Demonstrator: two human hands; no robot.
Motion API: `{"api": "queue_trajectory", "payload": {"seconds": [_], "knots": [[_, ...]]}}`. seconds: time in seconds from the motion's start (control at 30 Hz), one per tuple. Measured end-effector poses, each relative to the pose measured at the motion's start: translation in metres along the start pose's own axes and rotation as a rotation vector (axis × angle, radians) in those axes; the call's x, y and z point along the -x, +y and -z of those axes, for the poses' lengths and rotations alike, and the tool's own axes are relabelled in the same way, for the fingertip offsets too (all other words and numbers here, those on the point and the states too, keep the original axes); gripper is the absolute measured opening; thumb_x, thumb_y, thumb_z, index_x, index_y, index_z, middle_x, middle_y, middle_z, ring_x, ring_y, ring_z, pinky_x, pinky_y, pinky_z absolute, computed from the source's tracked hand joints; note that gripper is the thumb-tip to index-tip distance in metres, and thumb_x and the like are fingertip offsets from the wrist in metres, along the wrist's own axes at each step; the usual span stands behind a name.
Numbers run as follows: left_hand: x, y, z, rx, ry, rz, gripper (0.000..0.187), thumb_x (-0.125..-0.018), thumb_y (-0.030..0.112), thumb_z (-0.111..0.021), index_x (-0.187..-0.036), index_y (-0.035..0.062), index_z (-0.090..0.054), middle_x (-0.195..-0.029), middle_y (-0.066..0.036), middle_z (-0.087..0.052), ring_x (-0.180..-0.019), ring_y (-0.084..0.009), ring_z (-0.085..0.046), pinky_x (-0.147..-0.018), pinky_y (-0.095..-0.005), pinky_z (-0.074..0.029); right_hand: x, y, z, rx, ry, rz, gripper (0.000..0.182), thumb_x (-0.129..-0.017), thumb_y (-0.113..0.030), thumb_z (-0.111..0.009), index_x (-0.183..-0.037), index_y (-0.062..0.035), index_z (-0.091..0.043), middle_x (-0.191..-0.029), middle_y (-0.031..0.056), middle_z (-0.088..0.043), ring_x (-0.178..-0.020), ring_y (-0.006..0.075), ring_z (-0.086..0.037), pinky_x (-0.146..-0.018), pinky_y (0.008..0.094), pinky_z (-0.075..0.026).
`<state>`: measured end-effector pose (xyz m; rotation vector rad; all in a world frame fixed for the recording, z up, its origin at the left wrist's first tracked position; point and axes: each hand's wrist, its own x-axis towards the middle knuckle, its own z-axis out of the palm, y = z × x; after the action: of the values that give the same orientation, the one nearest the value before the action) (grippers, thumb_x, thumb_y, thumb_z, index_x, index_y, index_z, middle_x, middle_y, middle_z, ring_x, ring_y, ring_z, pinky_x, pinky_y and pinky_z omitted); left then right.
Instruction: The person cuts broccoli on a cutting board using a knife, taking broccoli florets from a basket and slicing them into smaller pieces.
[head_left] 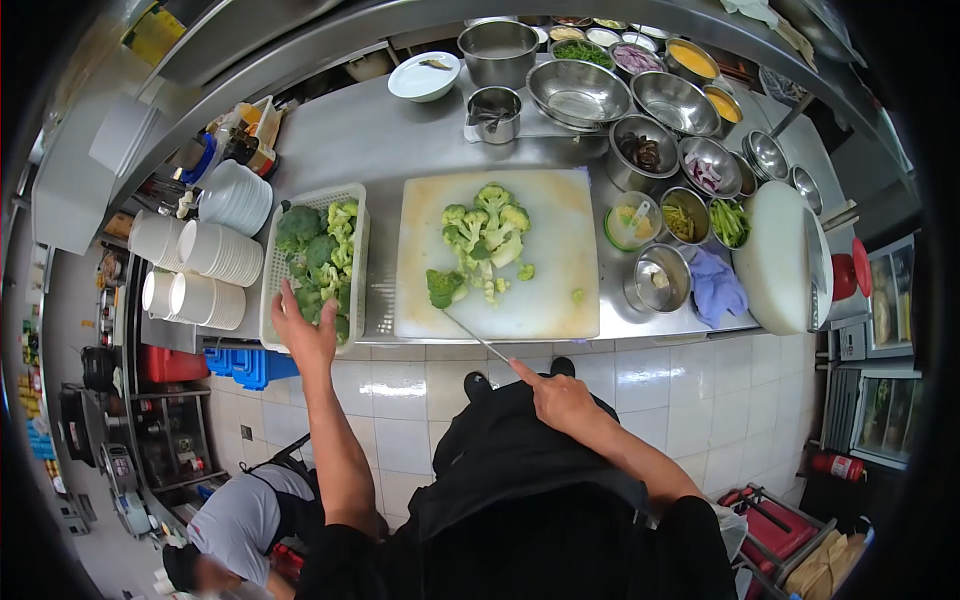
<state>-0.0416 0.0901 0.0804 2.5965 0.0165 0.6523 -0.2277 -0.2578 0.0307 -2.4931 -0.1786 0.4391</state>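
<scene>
My left hand [306, 328] is over the near end of a white plastic basket [362, 215], thumb and fingers apart, right at the broccoli [318, 250] inside it. In my right hand [562, 398] is a knife [474, 334], index finger stretched along it, held at the near edge of the cutting board [560, 225]. The knife's tip reaches a broccoli piece [445, 288] at the board's lower left. Cut broccoli florets [490, 225] lie in a heap on the board, with small bits scattered to the right.
Stacked white bowls [222, 245] stand left of the basket. Metal bowls [578, 92] and a white dish [424, 77] sit along the back. On the right are a purple cloth [715, 285] and a thick round white board [778, 258]. Another person [245, 515] bends at lower left.
</scene>
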Motion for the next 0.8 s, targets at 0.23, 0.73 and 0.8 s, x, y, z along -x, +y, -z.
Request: {"api": "queue_trajectory", "payload": {"seconds": [0.23,0.73,0.8], "knots": [[0.048,0.059,-0.109,0.344,-0.477,-0.054,0.069,-0.075,0.014,-0.083,-0.135,0.0058,-0.051,-0.101,-0.018,-0.064,-0.097,-0.0291,-0.064,-0.085,-0.0397,-0.053,-0.009,0.003,0.009,-0.105,-0.062,0.001,0.068,-0.091,-0.012,-0.053,-0.154,-0.0284,-0.032,-0.077,0.0226,-0.067,-0.069,0.0427,-0.066,-0.067,0.0533,-0.054],[0.053,0.041,-0.134,0.611,-0.331,0.440,0.048,-0.080,0.006,-0.069,-0.122,0.0023,-0.047,-0.092,-0.015,-0.067,-0.076,-0.0176,-0.066,-0.068,-0.0300,-0.053,-0.011,-0.015,0.022,-0.254,-0.025,-0.091,0.071,-0.090,-0.011,-0.052,-0.155,-0.0251,-0.028,-0.075,0.0239,-0.066,-0.073,0.0443,-0.065,-0.073,0.0543,-0.053],[0.050,0.052,-0.125,0.506,-0.310,0.426,0.046,-0.080,0.007,-0.068,-0.121,0.0017,-0.048,-0.093,-0.015,-0.067,-0.075,-0.0185,-0.067,-0.069,-0.0310,-0.054,-0.016,-0.017,0.020,-0.245,-0.046,-0.088,0.071,-0.090,-0.011,-0.053,-0.155,-0.0247,-0.029,-0.074,0.0239,-0.066,-0.072,0.0443,-0.065,-0.072,0.0541,-0.053]]}}
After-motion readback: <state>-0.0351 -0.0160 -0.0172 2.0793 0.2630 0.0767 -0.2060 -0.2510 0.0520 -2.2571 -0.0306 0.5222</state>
